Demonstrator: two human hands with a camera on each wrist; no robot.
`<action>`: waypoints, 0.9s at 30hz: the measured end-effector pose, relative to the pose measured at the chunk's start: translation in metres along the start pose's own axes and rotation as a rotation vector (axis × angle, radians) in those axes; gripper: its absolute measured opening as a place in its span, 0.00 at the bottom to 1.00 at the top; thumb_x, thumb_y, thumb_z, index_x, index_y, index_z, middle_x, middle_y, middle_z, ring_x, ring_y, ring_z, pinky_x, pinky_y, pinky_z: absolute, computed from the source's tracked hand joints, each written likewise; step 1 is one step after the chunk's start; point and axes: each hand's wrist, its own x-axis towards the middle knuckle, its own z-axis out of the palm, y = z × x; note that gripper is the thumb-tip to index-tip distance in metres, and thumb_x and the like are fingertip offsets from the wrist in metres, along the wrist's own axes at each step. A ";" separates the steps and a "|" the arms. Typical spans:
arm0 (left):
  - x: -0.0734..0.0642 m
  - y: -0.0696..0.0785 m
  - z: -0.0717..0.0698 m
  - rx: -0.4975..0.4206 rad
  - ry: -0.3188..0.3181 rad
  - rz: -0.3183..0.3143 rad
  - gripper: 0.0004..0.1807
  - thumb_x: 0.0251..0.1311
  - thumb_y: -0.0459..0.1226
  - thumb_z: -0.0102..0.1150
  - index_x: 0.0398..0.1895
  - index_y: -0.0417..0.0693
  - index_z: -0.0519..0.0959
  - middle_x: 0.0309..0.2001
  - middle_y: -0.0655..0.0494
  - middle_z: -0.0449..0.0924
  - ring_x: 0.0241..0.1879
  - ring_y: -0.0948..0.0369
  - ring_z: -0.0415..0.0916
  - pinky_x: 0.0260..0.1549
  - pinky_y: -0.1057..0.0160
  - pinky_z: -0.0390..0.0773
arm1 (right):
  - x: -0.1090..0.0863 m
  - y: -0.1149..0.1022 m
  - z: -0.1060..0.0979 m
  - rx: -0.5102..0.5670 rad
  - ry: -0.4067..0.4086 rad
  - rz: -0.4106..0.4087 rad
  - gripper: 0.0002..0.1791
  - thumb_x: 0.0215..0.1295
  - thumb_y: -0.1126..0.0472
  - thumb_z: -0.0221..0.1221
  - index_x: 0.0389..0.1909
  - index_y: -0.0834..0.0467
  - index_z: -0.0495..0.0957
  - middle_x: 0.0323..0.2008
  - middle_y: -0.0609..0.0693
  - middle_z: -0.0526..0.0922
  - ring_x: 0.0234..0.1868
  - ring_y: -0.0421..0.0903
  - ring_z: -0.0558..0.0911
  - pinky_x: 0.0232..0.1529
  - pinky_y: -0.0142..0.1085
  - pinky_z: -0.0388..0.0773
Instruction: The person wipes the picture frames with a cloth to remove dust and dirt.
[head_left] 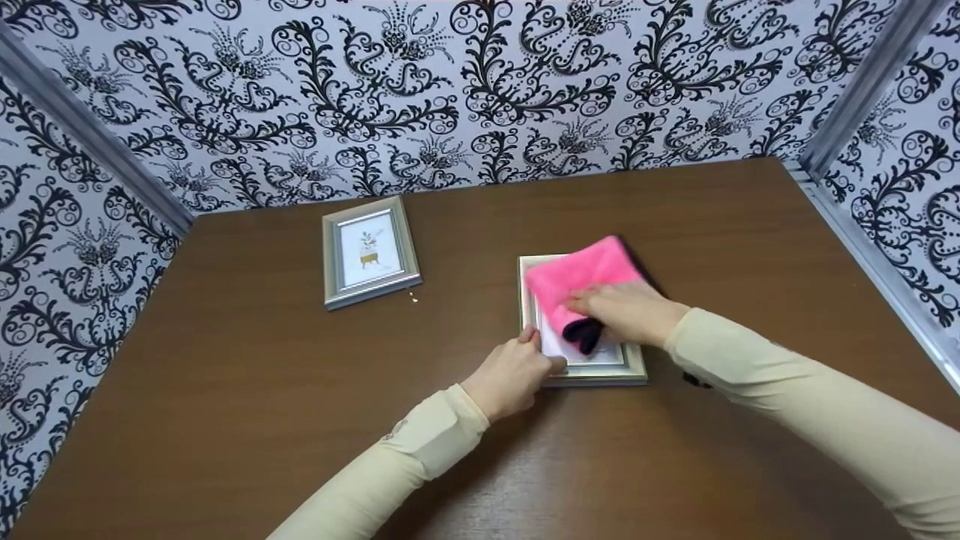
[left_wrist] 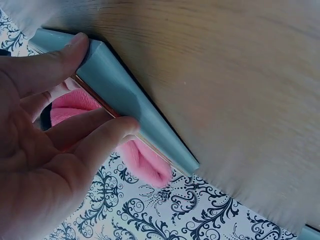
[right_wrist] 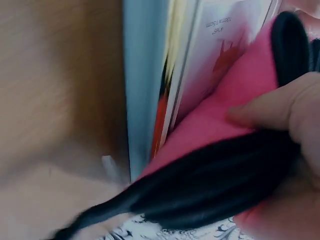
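Note:
A silver picture frame (head_left: pixel 634 364) with white paper behind its glass lies on the brown table, right of the middle. My left hand (head_left: pixel 517 371) grips its near left corner; in the left wrist view the thumb and fingers (left_wrist: pixel 120 131) bend over the frame's edge (left_wrist: pixel 125 97). On the frame's face lies a folded cloth (head_left: pixel 589 266), pink on one side with black edging. My right hand (head_left: pixel 634 309) holds this cloth against the glass, with the thumb on the pink side in the right wrist view. Much of the picture is hidden under the cloth.
A second silver picture frame (head_left: pixel 331 262) with a plant picture lies at the back left of the table (head_left: pixel 225 375). Small pale scraps (head_left: pixel 413 297) lie beside its near corner. Black-and-white patterned walls (head_left: pixel 450 90) enclose the back and sides.

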 end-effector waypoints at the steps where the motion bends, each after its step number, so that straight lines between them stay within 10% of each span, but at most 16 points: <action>1: 0.000 0.000 0.000 -0.001 -0.004 -0.005 0.13 0.44 0.30 0.69 0.34 0.54 0.82 0.34 0.47 0.77 0.39 0.54 0.73 0.30 0.62 0.82 | -0.003 -0.001 0.000 -0.040 0.011 0.022 0.28 0.52 0.73 0.65 0.57 0.65 0.75 0.54 0.62 0.78 0.54 0.61 0.77 0.49 0.54 0.76; 10: 0.002 -0.002 0.003 -0.037 0.025 -0.019 0.14 0.41 0.31 0.71 0.34 0.52 0.82 0.31 0.49 0.77 0.37 0.55 0.74 0.28 0.61 0.82 | -0.016 -0.030 0.007 -0.244 0.086 0.142 0.15 0.49 0.71 0.65 0.39 0.71 0.77 0.26 0.58 0.75 0.23 0.53 0.73 0.15 0.42 0.72; 18: 0.002 -0.025 0.003 -0.306 0.011 0.025 0.12 0.52 0.39 0.71 0.33 0.45 0.79 0.34 0.54 0.80 0.34 0.60 0.79 0.32 0.64 0.81 | -0.021 -0.031 0.010 -0.178 0.043 0.134 0.25 0.52 0.70 0.66 0.54 0.68 0.76 0.50 0.62 0.79 0.42 0.60 0.80 0.22 0.49 0.77; 22: 0.009 -0.046 -0.001 -0.473 0.005 0.023 0.03 0.57 0.27 0.62 0.33 0.41 0.79 0.33 0.52 0.83 0.32 0.59 0.82 0.34 0.69 0.79 | -0.021 -0.030 0.008 -0.148 0.021 0.141 0.27 0.52 0.71 0.65 0.57 0.68 0.75 0.55 0.63 0.77 0.47 0.62 0.79 0.24 0.51 0.78; 27: 0.022 -0.071 0.000 -0.411 0.021 0.018 0.11 0.55 0.20 0.53 0.33 0.41 0.80 0.35 0.49 0.81 0.35 0.53 0.81 0.35 0.59 0.81 | -0.019 -0.031 0.007 -0.105 -0.020 0.159 0.29 0.55 0.72 0.64 0.60 0.68 0.72 0.59 0.65 0.74 0.55 0.64 0.75 0.35 0.55 0.80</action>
